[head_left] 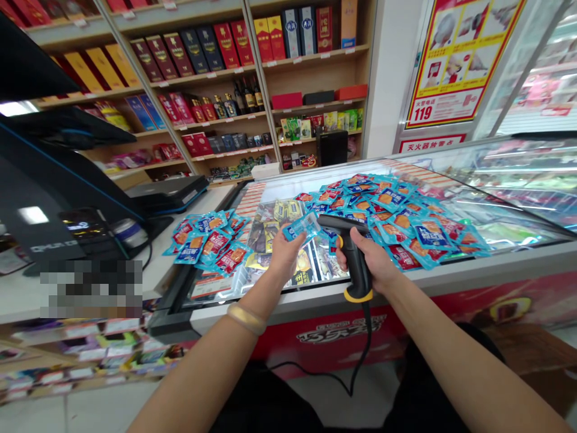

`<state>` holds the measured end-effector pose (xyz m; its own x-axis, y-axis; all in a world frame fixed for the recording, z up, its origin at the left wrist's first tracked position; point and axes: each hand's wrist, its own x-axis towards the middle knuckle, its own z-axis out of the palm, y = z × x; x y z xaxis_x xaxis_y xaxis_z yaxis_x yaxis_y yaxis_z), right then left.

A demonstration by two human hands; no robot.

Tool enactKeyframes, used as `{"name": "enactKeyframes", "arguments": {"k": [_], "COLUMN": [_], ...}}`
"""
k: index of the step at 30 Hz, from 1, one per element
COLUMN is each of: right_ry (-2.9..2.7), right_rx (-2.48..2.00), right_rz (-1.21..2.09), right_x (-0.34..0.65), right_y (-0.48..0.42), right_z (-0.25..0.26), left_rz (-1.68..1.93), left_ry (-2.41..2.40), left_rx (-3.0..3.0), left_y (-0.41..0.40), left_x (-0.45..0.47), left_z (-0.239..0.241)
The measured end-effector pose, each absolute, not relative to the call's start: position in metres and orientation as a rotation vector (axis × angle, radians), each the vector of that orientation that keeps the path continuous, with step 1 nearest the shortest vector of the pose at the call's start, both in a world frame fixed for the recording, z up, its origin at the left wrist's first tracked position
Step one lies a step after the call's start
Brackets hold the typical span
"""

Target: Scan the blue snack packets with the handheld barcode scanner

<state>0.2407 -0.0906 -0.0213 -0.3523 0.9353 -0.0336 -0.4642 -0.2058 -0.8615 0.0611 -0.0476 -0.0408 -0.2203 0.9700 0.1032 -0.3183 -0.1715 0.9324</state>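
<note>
My left hand pinches a small blue snack packet above the glass top of a chest freezer. In my right hand is a black barcode scanner with yellow trim, its head pointing left toward the packet. The scanner's cable hangs down in front of the freezer. A large pile of blue and red snack packets spreads over the glass to the right. On the left, a smaller pile of the same packets lies near the freezer's corner.
A dark checkout machine stands on the counter at left, with a black scale-like device behind it. Shelves of boxes and bottles line the back wall. A red and yellow poster hangs at right.
</note>
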Motion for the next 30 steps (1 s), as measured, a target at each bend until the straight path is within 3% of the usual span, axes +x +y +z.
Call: {"name": "enactKeyframes", "arguments": {"k": [11,19,22,26,30], "right_ry": [-0.901,-0.906,-0.854,-0.724,-0.712], "right_rx": [-0.691,-0.569,-0.525,-0.559,-0.653], "right_rz": [1.757,2.040,2.179,2.312,2.265], "right_x": [0.233,0.152,0.108,0.062,0.042], "right_y": [-0.093,-0.078,-0.065,-0.054,-0.049], "right_z": [-0.017,0.008,0.017,0.012,-0.001], "left_rz": [1.707,1.843,1.533,0.766,0.505], "left_ry": [1.214,1.843,2.227,2.604,2.667], "left_rx": [1.115,1.682,1.793,1.862,1.908], "left_y": [-0.048,-0.059,-0.064,-0.074,-0.076], "left_x": [0.052,-0.072,-0.115,-0.133,-0.131], "left_z": [-0.041,0.004,0.006,-0.010,-0.019]}}
